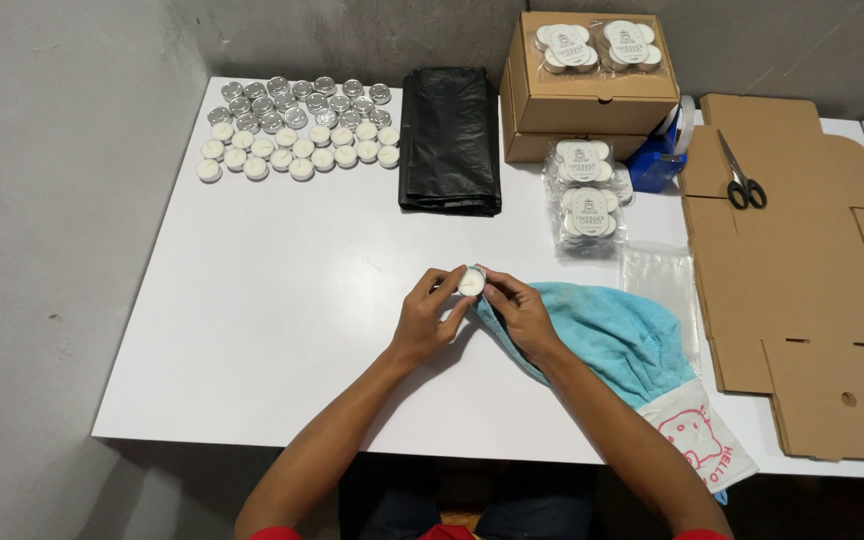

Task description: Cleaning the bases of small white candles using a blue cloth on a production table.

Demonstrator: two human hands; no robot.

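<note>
White table (282, 330) in corner, grey concrete walls (52, 200) left & behind

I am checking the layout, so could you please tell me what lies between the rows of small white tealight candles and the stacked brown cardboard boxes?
A folded black plastic bag lies between them, in the head view.

Matt white surface (282, 330); soft blue cloth (617, 335). Glossy black plastic bag (449, 140); matt brown cardboard sheet (802, 270). Shiny metal-cupped candles (297, 125)
</note>
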